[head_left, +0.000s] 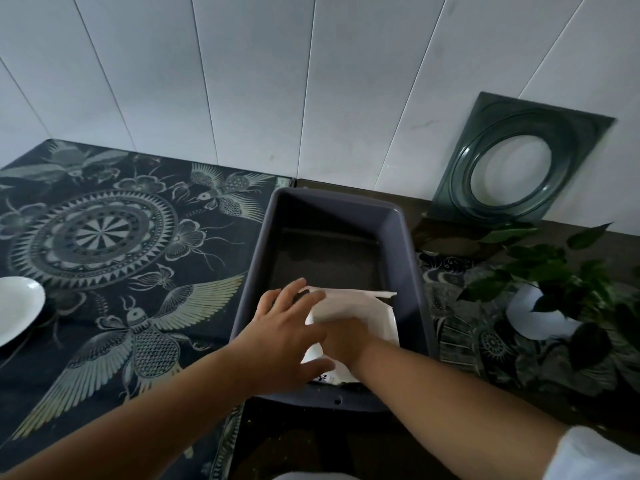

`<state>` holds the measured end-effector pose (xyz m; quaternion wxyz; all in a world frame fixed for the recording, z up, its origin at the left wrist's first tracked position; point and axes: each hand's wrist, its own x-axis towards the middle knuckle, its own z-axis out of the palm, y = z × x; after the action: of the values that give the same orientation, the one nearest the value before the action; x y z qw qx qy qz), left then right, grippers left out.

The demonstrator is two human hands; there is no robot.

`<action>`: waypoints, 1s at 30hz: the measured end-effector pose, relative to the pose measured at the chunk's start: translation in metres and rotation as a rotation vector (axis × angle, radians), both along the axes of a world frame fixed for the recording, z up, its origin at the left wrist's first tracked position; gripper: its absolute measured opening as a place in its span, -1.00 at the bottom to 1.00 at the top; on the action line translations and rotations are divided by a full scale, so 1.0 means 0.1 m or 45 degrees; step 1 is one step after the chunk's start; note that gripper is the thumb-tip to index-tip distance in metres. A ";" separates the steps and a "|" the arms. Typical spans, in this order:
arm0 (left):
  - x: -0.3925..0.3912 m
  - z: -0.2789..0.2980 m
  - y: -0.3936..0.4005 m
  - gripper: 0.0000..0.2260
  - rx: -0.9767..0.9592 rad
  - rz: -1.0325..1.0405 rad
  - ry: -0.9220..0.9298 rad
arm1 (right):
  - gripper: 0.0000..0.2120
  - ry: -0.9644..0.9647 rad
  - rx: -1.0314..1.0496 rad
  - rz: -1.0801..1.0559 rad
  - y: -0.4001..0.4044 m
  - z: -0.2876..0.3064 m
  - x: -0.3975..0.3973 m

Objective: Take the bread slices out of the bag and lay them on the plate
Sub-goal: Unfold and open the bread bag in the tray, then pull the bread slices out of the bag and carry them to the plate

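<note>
A white bag [356, 306] lies in the near part of a deep grey plastic bin [412, 271]. My left hand [284, 327] rests spread on the bag's left side, fingers apart. My right hand [343, 341] reaches into the bag's mouth, and the bag hides its fingers. No bread slice shows. The white plate [17, 306] sits at the far left edge of the view, on the patterned cloth, well away from both hands.
A dark cloth with bird and mandala patterns [114, 244] covers the table. A green square frame with a round hole [512, 161] leans on the white panelled wall. A leafy plant in a white pot [540, 299] stands right of the bin.
</note>
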<state>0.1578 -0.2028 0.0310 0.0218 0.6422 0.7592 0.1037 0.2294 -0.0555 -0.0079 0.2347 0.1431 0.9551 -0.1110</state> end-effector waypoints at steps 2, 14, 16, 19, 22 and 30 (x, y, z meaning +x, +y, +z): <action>0.01 -0.02 -0.01 -0.64 0.057 0.058 -0.151 | -0.66 0.024 0.010 0.060 -0.01 0.05 0.02; 0.02 -0.11 0.01 -0.12 0.105 0.235 -0.726 | -0.78 -0.036 0.322 0.330 0.02 0.84 0.11; -0.02 -0.05 0.02 -0.09 0.145 0.252 -0.802 | -0.81 0.091 0.410 0.372 0.06 1.02 0.13; -0.09 0.07 0.06 -0.01 0.179 0.290 -0.882 | -0.73 0.147 0.473 0.415 0.14 1.36 0.09; -0.14 0.21 0.16 -0.08 0.279 0.271 -0.794 | -0.67 0.143 0.466 0.405 0.25 1.68 0.04; -0.16 0.43 0.36 -0.30 0.144 0.450 -0.470 | -0.64 0.148 0.555 0.432 0.27 2.09 0.03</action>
<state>0.1415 -0.1672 0.0742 0.1057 0.4699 0.8358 0.2635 0.2323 -0.0284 0.2014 0.1584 0.0217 0.9786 0.1298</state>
